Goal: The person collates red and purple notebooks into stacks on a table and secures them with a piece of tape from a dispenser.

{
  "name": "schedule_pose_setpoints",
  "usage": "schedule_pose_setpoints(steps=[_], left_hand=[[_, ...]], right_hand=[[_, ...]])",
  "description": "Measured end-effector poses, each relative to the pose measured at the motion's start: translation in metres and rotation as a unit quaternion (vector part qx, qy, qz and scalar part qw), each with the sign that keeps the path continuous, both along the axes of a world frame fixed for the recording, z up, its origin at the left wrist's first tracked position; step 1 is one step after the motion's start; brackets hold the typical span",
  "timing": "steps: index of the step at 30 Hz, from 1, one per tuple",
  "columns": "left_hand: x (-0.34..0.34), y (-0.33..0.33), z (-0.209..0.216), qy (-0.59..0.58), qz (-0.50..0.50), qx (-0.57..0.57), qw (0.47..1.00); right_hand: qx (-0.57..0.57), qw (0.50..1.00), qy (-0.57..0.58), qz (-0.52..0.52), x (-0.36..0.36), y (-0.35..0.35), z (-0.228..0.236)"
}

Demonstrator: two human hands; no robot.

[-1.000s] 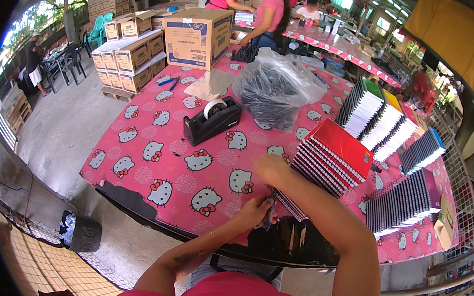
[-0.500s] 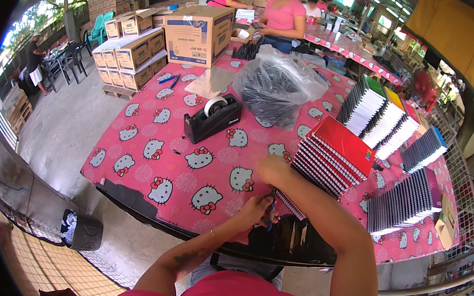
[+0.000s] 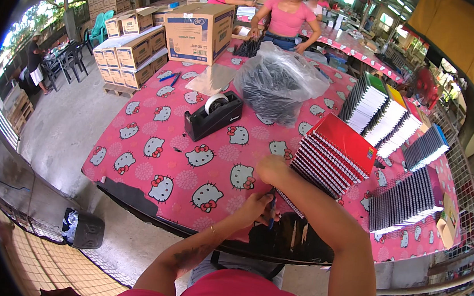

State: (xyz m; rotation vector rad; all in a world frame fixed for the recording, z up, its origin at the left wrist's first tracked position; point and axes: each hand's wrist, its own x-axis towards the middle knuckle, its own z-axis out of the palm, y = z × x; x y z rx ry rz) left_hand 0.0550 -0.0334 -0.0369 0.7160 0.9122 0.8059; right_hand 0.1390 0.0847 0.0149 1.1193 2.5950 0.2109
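At the table's near edge, my left hand (image 3: 255, 208) is closed around a blue-handled tool (image 3: 271, 215), whose dark tip points away from me; its exact kind is too small to tell. My right hand (image 3: 271, 168) is just beyond it, fingers curled and mostly hidden, so what they grip cannot be made out. Under my right forearm shows the spiral-bound edge of a notebook (image 3: 290, 204). Right beside that forearm, a tall stack of red spiral notebooks (image 3: 343, 141) leans on the table.
Further notebook stacks stand right: green (image 3: 362, 103), blue (image 3: 426, 148) and purple (image 3: 406, 201). A black tape dispenser (image 3: 214, 117), a clear bag of black coils (image 3: 280, 86) and a large carton (image 3: 198, 33) occupy the pink-covered table (image 3: 142, 187). A co-worker (image 3: 286, 18) stands opposite.
My two hands hold nearly the same place and grip. Across the table, the co-worker has straightened and moved their hands apart, one toward the black coils.
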Motion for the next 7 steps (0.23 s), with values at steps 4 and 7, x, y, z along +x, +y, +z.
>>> schedule_pose_setpoints(steps=[4, 7], left_hand=[[0.0, 0.015, -0.011, 0.019, -0.03, 0.019, 0.999], [-0.002, 0.02, -0.027, 0.048, -0.053, 0.032, 0.997]], right_hand=[[-0.022, 0.999, -0.017, -0.041, -0.002, 0.003, -0.004], [-0.044, 0.997, -0.029, -0.062, -0.004, 0.004, -0.003]])
